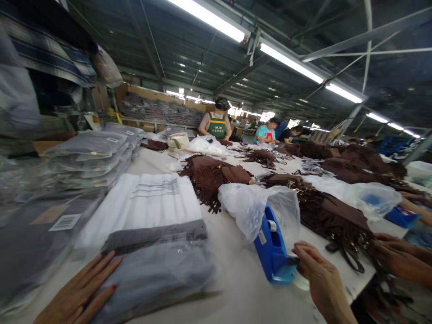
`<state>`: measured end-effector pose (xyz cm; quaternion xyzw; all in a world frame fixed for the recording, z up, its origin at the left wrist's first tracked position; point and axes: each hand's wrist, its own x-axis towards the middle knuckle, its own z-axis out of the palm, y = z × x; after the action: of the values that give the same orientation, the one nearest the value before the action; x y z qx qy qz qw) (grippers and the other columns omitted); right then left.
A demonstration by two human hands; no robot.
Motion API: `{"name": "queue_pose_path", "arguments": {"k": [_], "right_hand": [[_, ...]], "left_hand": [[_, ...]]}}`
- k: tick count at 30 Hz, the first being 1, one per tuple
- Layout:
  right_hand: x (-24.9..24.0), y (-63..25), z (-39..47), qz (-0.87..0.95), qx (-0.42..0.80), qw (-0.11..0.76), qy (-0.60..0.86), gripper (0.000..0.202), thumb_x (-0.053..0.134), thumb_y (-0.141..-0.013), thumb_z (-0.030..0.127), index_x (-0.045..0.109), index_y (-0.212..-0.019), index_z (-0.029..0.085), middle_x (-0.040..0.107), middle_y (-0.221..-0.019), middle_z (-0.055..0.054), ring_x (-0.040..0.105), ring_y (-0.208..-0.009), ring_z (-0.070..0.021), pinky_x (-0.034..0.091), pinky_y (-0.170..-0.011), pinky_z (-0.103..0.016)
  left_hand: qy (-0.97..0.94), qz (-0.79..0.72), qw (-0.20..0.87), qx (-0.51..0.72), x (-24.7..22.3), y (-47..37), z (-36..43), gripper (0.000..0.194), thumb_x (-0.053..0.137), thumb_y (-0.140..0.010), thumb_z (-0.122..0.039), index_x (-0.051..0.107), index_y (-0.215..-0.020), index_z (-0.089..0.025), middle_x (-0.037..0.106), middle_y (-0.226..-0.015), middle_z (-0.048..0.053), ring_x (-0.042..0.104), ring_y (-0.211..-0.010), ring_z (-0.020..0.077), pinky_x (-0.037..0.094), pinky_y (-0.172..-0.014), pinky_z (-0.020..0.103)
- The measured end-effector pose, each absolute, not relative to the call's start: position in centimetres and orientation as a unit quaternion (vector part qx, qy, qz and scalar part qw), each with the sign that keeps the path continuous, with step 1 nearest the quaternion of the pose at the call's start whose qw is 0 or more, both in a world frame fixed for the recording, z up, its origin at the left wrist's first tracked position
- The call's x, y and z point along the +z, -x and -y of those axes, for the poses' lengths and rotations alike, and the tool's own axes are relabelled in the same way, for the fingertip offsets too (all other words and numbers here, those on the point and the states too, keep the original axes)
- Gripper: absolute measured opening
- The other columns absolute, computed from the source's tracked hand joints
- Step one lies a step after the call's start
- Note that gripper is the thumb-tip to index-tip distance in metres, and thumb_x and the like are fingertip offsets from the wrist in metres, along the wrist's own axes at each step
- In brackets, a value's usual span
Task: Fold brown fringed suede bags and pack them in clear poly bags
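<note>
My left hand (81, 290) lies flat, fingers stretched, on the near left edge of a clear plastic bag (165, 270) with folded grey fabric inside. The bag's white, printed upper part (148, 198) stretches away across the table. At the front end of a blue tape dispenser (272, 247), my right hand (317, 274) is closed in a pinch. Its fingertips are at the cutting edge, where a strip of tape seems to be held; the tape itself is hard to make out. A crumpled clear plastic bag (249, 207) leans against the dispenser.
Bagged grey garments (91, 153) are stacked at the left, with one barcoded bag (43, 234) nearer. Brown fringed bags (216, 175) cover the table's middle and right. Another person's hands (401, 256) work at the right edge, near a second blue dispenser (401, 217). Co-workers (216, 123) stand beyond.
</note>
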<state>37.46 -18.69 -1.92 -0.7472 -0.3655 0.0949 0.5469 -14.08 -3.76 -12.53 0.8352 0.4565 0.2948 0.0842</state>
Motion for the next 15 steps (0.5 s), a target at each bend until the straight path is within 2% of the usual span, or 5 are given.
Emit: {"name": "queue_pose_path", "arguments": {"k": [3,5,8,10,15], "right_hand": [[-3.9,-37.3,21.6,0.293,0.136,0.621,0.714,0.039,0.069,-0.058,0.057,0.068,-0.068,0.019,0.064,-0.098,-0.007,0.061,-0.091,-0.0230,0.052,-0.075,-0.030],[-5.6,-36.7,22.7,0.230,0.215,0.649,0.692,0.039,0.076,-0.053,0.052,0.070,-0.073,0.019,0.067,-0.092,-0.007,0.061,-0.093,-0.0244,0.052,-0.076,-0.030],[-7.6,-35.3,22.6,0.188,0.301,0.663,0.659,0.039,0.075,-0.056,0.053,0.067,-0.076,0.020,0.067,-0.073,-0.003,0.062,-0.069,-0.0196,0.052,-0.060,-0.030],[-8.2,-34.4,21.7,0.193,0.302,0.673,0.647,0.037,0.072,-0.059,0.055,0.062,-0.070,0.021,0.059,-0.059,0.002,0.055,-0.054,-0.0147,0.047,-0.051,-0.028],[-8.3,-33.6,20.8,0.196,0.249,0.676,0.665,0.039,0.070,-0.058,0.056,0.056,-0.069,0.022,0.049,-0.052,0.006,0.045,-0.046,-0.0111,0.038,-0.042,-0.025]], "left_hand": [[-0.833,-0.461,0.076,0.296,-12.5,14.0,3.7,0.052,0.038,-0.087,-0.043,0.017,-0.130,-0.063,0.017,-0.140,-0.035,0.035,-0.131,0.0299,0.030,-0.106,0.059],[-0.834,-0.457,0.074,0.301,-12.4,13.9,3.7,0.052,0.037,-0.087,-0.043,0.017,-0.130,-0.063,0.017,-0.140,-0.035,0.035,-0.130,0.0307,0.031,-0.105,0.060],[-0.836,-0.452,0.083,0.301,-12.3,14.0,3.7,0.051,0.036,-0.087,-0.042,0.017,-0.130,-0.063,0.017,-0.139,-0.037,0.035,-0.130,0.0305,0.030,-0.106,0.059],[-0.838,-0.454,0.086,0.290,-12.2,14.1,3.7,0.051,0.034,-0.089,-0.040,0.016,-0.130,-0.063,0.016,-0.138,-0.037,0.033,-0.131,0.0288,0.028,-0.107,0.057],[-0.847,-0.440,0.031,0.296,-12.3,14.2,3.4,0.051,0.036,-0.088,-0.045,0.017,-0.133,-0.059,0.022,-0.141,-0.030,0.037,-0.130,0.0272,0.035,-0.103,0.056]]}}
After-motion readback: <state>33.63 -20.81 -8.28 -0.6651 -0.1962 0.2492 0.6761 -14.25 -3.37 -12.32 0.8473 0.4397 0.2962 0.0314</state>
